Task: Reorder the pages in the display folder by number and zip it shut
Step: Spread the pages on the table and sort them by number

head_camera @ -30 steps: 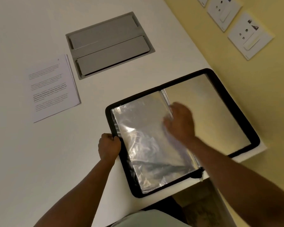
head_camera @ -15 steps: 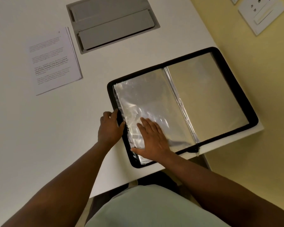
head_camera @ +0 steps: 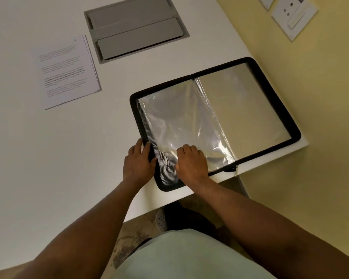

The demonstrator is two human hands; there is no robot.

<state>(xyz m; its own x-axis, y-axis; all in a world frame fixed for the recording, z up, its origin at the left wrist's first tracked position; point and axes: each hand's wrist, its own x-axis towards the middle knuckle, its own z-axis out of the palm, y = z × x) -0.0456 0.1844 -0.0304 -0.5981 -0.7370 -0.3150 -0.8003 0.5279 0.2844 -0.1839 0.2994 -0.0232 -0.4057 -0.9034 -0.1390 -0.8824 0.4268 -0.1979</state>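
Lying open across the near right corner of the white desk, the display folder is the largest thing in play: a black zip-edged case that looks fairly stiff in its covers and light enough to shift with one hand. Its border is the firm place to take hold, and the left hand rests there, fingers fairly straight over the near left edge, steadying rather than gripping. Inside, the clear plastic sleeves fill the left half; they look thin, floppy and slippery, already creased near the lower corner, so they likely want flat pressure or a pinch at the free edge. The right hand presses on them with fingers bent at the tips; whether it pinches a sleeve cannot be told. The sleeves look empty. The printed pages sit stacked well apart, far left. The zip pull hangs at the spine's near end.
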